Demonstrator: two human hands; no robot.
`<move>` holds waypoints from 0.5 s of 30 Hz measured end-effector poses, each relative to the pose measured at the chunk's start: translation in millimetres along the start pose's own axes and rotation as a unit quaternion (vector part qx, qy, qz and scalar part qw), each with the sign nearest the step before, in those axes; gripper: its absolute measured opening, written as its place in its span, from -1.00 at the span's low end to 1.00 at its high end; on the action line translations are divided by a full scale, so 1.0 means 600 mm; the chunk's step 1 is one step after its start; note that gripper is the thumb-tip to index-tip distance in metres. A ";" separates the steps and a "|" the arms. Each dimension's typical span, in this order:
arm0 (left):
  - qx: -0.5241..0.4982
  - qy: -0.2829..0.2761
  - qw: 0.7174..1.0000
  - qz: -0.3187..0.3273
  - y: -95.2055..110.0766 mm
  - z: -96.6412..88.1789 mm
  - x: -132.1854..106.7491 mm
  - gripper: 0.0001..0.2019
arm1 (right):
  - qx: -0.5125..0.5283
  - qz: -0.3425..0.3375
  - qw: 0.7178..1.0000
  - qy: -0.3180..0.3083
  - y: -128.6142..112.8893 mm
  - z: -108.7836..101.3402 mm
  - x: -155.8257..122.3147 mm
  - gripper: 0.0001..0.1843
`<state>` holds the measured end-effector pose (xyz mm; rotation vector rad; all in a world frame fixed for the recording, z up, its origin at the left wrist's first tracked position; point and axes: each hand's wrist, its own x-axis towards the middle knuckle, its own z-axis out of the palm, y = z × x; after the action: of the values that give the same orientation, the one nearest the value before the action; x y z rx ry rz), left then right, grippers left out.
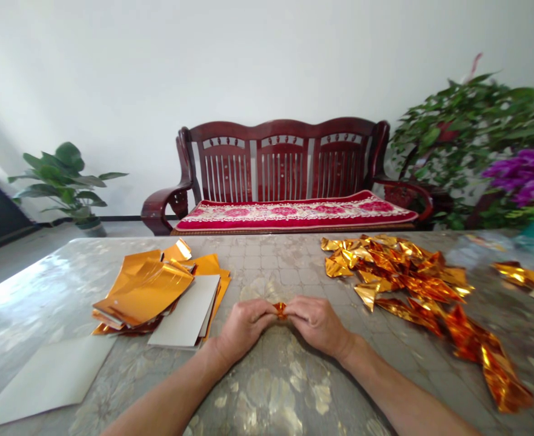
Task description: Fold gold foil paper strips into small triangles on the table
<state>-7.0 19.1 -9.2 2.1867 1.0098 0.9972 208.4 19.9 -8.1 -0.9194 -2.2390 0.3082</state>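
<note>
We hold a small gold foil piece (280,309) over the table (267,369), its ends pinched between the fingertips of our left hand (247,325) and our right hand (316,321). Loose gold sheets (144,287) lie leftward, a crumpled foil heap (401,272) rightward; beyond the table stands a wooden bench (283,166).

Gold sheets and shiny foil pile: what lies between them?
In the head view, the left hand and right hand, pinching a small foil piece over the table.
</note>
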 end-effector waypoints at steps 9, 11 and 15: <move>0.052 -0.012 0.999 0.009 0.008 0.006 -0.002 -0.80 | -0.005 0.039 0.999 0.000 -0.017 0.004 0.000 -0.78; 0.076 -0.018 0.997 0.012 0.010 0.006 -0.004 -0.77 | -0.009 0.040 0.999 0.004 -0.020 0.005 0.000 -0.78; 0.144 -0.040 0.988 0.043 0.015 0.006 -0.007 -0.73 | -0.034 0.025 0.999 0.008 -0.028 0.006 0.001 -0.76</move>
<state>-2.3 9.9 -6.7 2.5042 1.0855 0.8347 197.0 8.3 -3.0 -1.0113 -2.2276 0.2471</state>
